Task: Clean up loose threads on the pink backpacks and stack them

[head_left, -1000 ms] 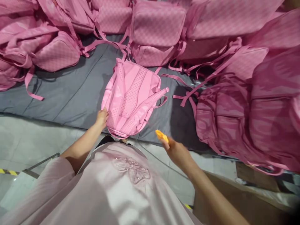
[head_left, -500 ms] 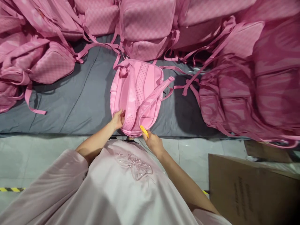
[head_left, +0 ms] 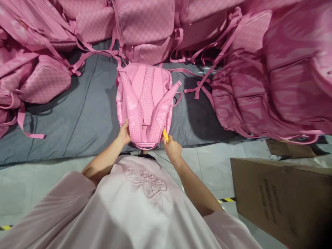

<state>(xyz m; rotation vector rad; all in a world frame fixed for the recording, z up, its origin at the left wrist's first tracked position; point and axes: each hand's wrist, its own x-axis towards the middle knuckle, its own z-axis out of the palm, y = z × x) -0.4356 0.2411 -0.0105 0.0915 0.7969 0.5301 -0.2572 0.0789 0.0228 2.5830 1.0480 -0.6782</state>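
A pink backpack (head_left: 147, 95) lies straps up in front of me, its bottom end near the table's front edge in the head view. Both padded shoulder straps run down over its dotted back panel. My left hand (head_left: 124, 134) grips the pack's lower left side, thumb on top and the other fingers hidden beneath. At the lower right side, my right hand (head_left: 172, 148) is closed around a small yellow tool (head_left: 165, 136), whose exact kind I cannot make out. That hand is close against the pack's edge.
Grey cloth (head_left: 90, 100) covers the table. Pink checked backpacks (head_left: 145, 22) line the back, with more at the left (head_left: 48, 79). Camouflage-patterned pink backpacks (head_left: 249, 100) fill the right side. A cardboard box (head_left: 275, 197) stands on the floor at right.
The left strap has shifted outward and now lies flatter. My right hand, with the yellow tool, has moved up and right to the pack's side. The camera view has shifted slightly.
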